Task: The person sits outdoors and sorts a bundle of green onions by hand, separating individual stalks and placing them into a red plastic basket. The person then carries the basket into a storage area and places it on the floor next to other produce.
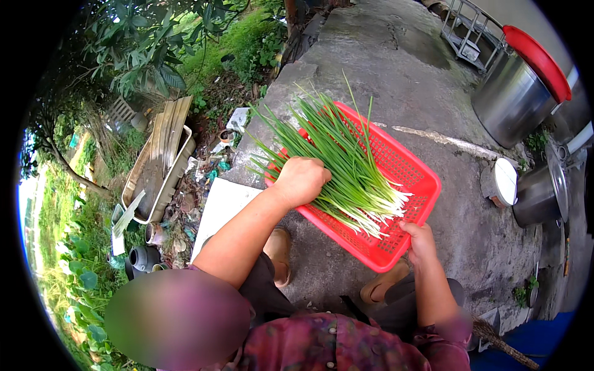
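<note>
A red plastic basket (pixel 413 179) with perforated sides is held slantwise in front of me, above the concrete. In it lies a bunch of scallions (pixel 346 157), white ends toward the near right and green leaves fanning out over the far left rim. My left hand (pixel 303 180) is closed over the leaves near the basket's left end; its fingertips are partly hidden among them. With my right hand (pixel 421 240) I grip the near right corner of the basket, thumb over the rim beside the white ends.
Concrete ground (pixel 371 55) stretches ahead. Steel pots (pixel 513 93), one under a red basin (pixel 538 62), and a white bucket (pixel 500 183) stand at the right. To the left are a beige tub (pixel 162 173) with corrugated boards, litter and plants. A white board (pixel 226 201) lies by my left foot.
</note>
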Motion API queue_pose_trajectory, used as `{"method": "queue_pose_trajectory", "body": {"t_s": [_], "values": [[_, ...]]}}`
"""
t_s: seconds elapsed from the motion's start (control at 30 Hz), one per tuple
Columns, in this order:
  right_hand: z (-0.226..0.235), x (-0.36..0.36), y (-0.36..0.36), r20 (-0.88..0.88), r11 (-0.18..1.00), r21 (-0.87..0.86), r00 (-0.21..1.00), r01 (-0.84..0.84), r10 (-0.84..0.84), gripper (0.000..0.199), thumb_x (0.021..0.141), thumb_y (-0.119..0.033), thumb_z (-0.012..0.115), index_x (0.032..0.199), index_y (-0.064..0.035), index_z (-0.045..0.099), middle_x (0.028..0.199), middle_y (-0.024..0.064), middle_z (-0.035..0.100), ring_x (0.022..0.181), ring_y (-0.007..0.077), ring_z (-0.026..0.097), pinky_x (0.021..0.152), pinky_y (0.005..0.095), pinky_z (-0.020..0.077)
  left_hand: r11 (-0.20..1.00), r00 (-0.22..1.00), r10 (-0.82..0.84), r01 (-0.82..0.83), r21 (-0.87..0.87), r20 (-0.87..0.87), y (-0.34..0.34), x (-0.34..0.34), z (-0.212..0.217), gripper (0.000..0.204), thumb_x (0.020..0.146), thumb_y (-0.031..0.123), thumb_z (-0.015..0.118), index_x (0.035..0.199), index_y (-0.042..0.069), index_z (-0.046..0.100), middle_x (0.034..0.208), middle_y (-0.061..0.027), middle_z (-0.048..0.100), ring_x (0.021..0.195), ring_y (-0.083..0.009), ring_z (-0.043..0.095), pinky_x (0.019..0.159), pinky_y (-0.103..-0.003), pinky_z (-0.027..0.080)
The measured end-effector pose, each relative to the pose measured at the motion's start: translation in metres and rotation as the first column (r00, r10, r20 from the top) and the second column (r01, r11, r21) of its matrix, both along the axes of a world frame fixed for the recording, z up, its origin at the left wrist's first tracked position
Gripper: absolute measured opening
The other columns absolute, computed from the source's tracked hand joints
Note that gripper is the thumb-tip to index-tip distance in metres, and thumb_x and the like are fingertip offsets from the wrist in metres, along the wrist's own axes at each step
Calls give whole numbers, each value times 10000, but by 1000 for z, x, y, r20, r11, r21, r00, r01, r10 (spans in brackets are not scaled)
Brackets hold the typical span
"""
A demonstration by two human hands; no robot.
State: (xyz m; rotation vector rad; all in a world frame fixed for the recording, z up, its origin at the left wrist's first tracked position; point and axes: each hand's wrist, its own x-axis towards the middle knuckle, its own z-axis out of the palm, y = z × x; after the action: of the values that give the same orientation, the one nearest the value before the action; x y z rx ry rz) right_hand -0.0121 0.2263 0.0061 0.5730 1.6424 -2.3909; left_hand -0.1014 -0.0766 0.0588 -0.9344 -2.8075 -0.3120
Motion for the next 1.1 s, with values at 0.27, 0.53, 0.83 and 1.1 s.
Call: {"method": "queue_pose_trajectory", "body": {"t_s": [0.27, 0.53, 0.83, 1.1], "values": [[5, 6, -3, 6, 1000, 1, 1000, 18, -18, 302, 776, 7, 577, 1077, 30, 585, 984, 146, 652, 831, 245, 654, 764, 374, 534, 989, 997, 72, -71, 129, -7, -7, 10, 13, 291, 694, 47, 530, 954, 114, 641, 812, -90, 624, 790, -288, 625, 669, -396, 506], [4, 0, -2, -14, 1000, -15, 1000, 24, -24, 289, 774, 9, 593, 1062, 32, 601, 996, 152, 657, 853, 237, 652, 796, 375, 519, 890, 982, 138, -67, 452, -128, -10, 12, 20, 123, 763, -1, 580, 871, 56, 599, 784, -116, 623, 726, -319, 617, 622, -392, 499], [8, 5, -2, -33, 997, -20, 997, 72, -73, 303, 767, 17, 590, 1069, 43, 597, 1007, 146, 655, 857, 247, 651, 806, 372, 518, 627, 844, 477, -131, 768, -246, -85, -12, 43, 157, 803, -58, 547, 900, 47, 614, 702, -47, 568, 618, -152, 551, 561, -258, 452], [4, 9, -7, -24, 996, 7, 996, 89, -89, 294, 772, 3, 588, 1065, 33, 596, 995, 146, 656, 856, 228, 649, 791, 367, 517, -398, 8, 861, -613, 683, 509, -279, -28, -37, 632, 774, 44, 618, 1346, -11, 355, 1168, -208, 518, 1067, -312, 529, 930, -361, 411]]}}
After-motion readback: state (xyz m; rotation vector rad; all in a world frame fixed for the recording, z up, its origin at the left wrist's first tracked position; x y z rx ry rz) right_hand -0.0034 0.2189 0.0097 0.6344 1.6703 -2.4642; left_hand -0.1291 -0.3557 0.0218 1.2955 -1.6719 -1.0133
